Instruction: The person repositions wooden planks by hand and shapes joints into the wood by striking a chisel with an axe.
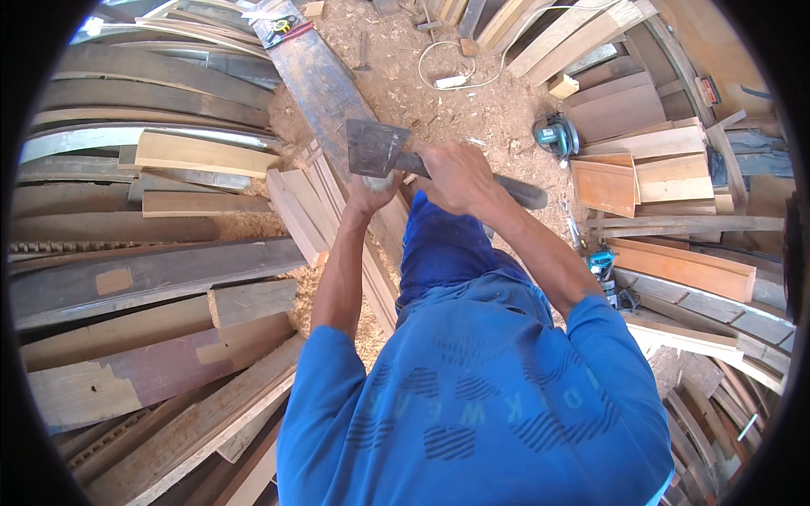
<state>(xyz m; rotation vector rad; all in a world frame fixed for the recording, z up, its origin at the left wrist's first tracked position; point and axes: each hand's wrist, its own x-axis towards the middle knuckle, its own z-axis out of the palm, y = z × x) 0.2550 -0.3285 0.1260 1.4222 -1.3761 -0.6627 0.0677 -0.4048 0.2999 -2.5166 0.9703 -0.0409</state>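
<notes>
A hatchet-like tool with a broad, flat, dark head (371, 148) lies across in front of me. Its dark handle (519, 190) sticks out to the right, past my right hand (460, 173), which is wrapped round it close to the head. Under the head, my left hand (368, 198) is closed on a small whitish thing (380, 180), mostly covered by fingers and blade. Below both hands runs a long worn plank (325, 88), with narrow light-brown boards (371, 278) alongside it. My blue-trousered leg (443, 236) is next to the boards.
Stacked timber (169, 76) fills the left side. On the shaving-strewn floor (388, 59) lie a white cable (430, 63) and a teal circular saw (555, 135). Another teal power tool (602, 263) stands by boards on the right. A red-handled tool (291, 34) rests on the plank's far end.
</notes>
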